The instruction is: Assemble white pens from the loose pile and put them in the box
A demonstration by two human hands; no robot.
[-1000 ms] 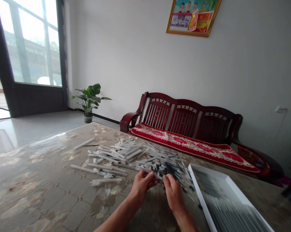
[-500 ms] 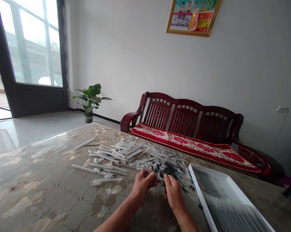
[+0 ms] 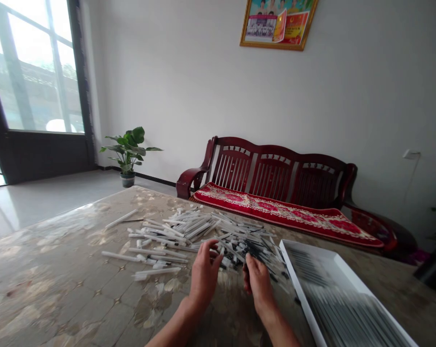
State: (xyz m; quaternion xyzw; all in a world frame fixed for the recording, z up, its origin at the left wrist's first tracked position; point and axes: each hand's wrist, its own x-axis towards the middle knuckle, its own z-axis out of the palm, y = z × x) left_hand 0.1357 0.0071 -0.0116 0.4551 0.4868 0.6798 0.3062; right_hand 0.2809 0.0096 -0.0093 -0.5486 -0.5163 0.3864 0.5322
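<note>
My left hand (image 3: 204, 272) is at the near edge of a heap of white and clear pen parts (image 3: 196, 224), its thumb apart from the curled fingers. No held piece shows in it. To its right, my right hand (image 3: 258, 280) is closed, thumb pressed onto the fingers; what it grips, if anything, is hidden. Just beyond the right hand lie dark pen pieces (image 3: 254, 248) mixed with small white caps. A white tray (image 3: 362, 284) to the right holds rows of slim grey pens (image 3: 351, 313).
The heap spreads over a patterned table (image 3: 73, 289). A few loose white tubes (image 3: 120, 256) lie at its left side. Behind the table stands a dark red wooden bench (image 3: 272, 168) with a red runner (image 3: 276, 209). A potted plant (image 3: 128, 152) stands on the floor.
The pen held between both hands has gone from view there. My left hand has let go and moved slightly left, its fingers opening toward the heap. The view has shifted a little to the right.
</note>
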